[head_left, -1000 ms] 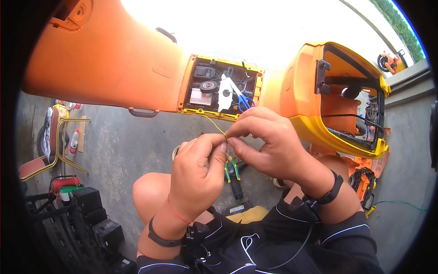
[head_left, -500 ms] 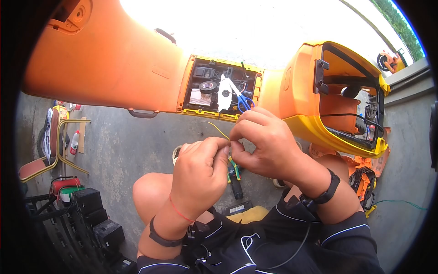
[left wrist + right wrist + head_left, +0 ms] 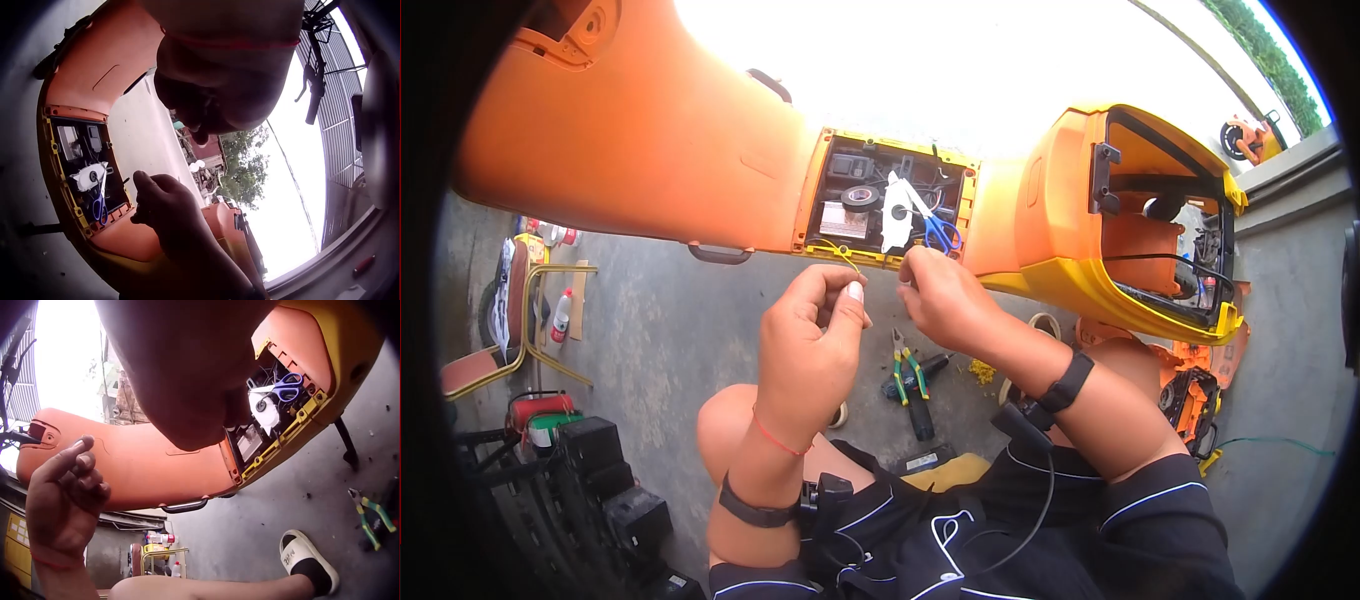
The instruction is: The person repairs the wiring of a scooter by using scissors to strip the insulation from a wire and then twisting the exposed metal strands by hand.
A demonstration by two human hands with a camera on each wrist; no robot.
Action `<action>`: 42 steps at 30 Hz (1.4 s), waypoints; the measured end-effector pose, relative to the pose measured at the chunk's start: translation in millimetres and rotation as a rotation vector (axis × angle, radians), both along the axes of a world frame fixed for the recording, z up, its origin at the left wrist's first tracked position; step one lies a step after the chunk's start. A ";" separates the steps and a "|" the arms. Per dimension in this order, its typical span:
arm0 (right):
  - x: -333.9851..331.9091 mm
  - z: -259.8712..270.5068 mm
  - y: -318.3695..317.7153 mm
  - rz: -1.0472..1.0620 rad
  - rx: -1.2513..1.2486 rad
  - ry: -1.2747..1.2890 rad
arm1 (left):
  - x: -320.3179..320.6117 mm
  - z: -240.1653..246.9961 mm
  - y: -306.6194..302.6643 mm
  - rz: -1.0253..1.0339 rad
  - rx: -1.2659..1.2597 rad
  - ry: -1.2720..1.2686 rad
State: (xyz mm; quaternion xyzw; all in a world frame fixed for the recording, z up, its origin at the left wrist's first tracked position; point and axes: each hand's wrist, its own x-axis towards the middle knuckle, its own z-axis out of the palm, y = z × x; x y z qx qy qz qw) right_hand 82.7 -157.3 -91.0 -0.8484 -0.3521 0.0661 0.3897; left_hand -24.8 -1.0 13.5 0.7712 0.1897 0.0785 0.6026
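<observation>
- Wire: the thin yellow wire [image 3: 837, 249] is at your left hand [image 3: 808, 325]; its free length shows over the near edge of the open bay [image 3: 920, 264], toward the near-left corner. Contact with the rim: can't tell.
- Left grip: thumb and fingers together, clamped on the wire.
- Right grip: your right hand [image 3: 945, 300] is apart from the left, fingers curled in by the bay's near edge, right of middle. Can't tell if anything is pinched in it.
- Step, my read: fine handwork on the wire, held up off the floor [image 3: 700, 310].
- Next move calls for, my read: left pinch steady, wire end clear of the rim, right fingertips lined up on it. Slip risk: wire is thin.
- In the bay: scissors [image 3: 941, 236] by the near-right corner, white sheet [image 3: 895, 232] beside them, tape roll [image 3: 860, 197] left of that.
- Floor: green-handled pliers [image 3: 917, 371] lie on a black tool [image 3: 921, 418], yellow bits [image 3: 981, 372] off to the right.
</observation>
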 end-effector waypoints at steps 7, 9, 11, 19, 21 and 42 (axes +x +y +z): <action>36.3 -80.8 8.8 -0.082 -0.366 -0.065 | 2.9 -5.1 13.4 0.013 -0.010 -0.014; 53.1 -105.7 5.6 -0.211 -0.315 -0.222 | 3.0 -3.8 17.0 0.013 -0.066 -0.039; 65.4 -119.7 5.6 -0.449 -0.329 -0.189 | 2.0 -3.5 19.3 0.008 -0.101 -0.051; 78.1 -140.3 17.0 -0.542 -0.546 -0.093 | -13.5 -5.5 41.5 -0.091 -0.286 -0.105; 84.3 -143.4 21.4 -0.593 -0.642 -0.061 | -17.4 -3.5 46.5 -0.098 -0.364 -0.104; -9.1 148.3 -6.8 0.014 0.234 0.485 | -10.5 3.6 23.6 0.033 -0.265 -0.378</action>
